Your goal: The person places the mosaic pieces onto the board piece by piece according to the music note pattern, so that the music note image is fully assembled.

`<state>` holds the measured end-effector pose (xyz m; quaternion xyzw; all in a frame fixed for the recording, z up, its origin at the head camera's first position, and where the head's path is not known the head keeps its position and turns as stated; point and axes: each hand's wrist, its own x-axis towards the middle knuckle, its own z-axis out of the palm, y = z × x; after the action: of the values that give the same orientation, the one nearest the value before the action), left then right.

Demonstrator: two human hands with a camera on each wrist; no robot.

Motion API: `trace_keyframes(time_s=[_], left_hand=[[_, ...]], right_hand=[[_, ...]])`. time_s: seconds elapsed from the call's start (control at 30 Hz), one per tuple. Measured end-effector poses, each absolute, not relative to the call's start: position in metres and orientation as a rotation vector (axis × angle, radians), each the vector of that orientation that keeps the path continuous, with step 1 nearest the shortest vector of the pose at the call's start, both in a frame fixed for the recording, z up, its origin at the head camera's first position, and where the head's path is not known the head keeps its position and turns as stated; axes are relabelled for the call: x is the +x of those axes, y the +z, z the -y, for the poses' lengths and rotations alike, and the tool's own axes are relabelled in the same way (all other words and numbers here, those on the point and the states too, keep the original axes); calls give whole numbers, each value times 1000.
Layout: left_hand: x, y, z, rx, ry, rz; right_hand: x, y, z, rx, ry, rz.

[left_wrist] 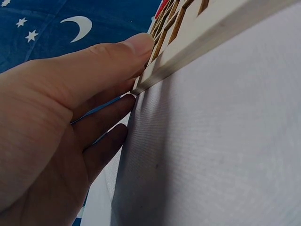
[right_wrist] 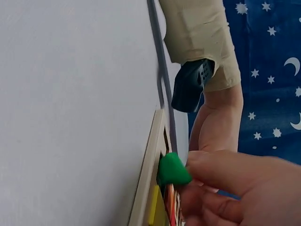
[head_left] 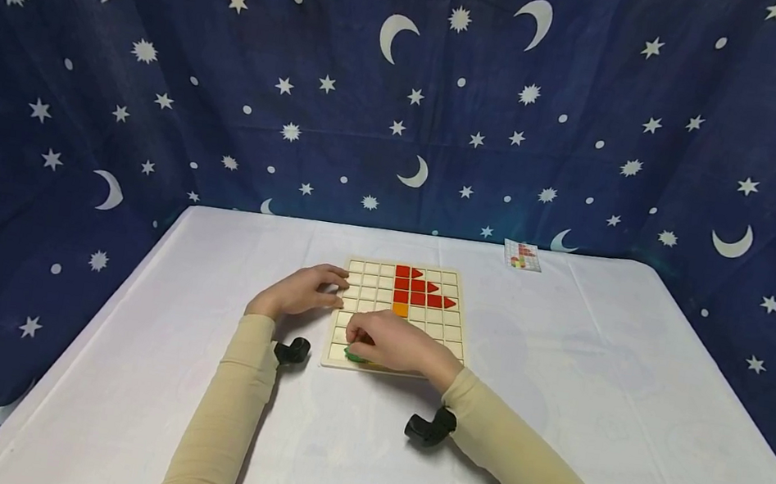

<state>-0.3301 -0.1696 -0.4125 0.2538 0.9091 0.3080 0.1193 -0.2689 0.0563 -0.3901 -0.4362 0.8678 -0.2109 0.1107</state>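
A wooden grid board point(head_left: 435, 331) lies on the table with red pieces point(head_left: 419, 287), some square and some pointed, in its far rows. An orange square point(head_left: 400, 310) sits just nearer than them. Over the near left part of the board, my right hand point(head_left: 392, 340) pinches a green piece point(right_wrist: 173, 169) between thumb and fingers. A yellow piece point(right_wrist: 156, 207) lies beside it, mostly covered by that hand in the head view. At the board's left edge, my left hand point(head_left: 303, 290) touches the rim with thumb and fingertips, its fingers fairly straight.
A small printed card point(head_left: 522, 256) with a coloured pattern lies at the table's far edge, right of the board. White cloth point(head_left: 577, 434) covers the table. Behind it hangs a dark blue curtain point(head_left: 339, 169) with moons and stars. A black wrist camera point(head_left: 431, 428) sits on each sleeve.
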Motion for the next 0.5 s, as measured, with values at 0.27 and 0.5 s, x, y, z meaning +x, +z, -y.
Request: trace_keyframes(time_s=[0.27,0.5], left_hand=[[-330,-411,169,739,900,-2659],[-330,-412,169,751,893,-2660]], right_hand=[[-267,-390,-62,-1320,-483,-2552],[-265,-390,-61,-1323,-492,-2571]])
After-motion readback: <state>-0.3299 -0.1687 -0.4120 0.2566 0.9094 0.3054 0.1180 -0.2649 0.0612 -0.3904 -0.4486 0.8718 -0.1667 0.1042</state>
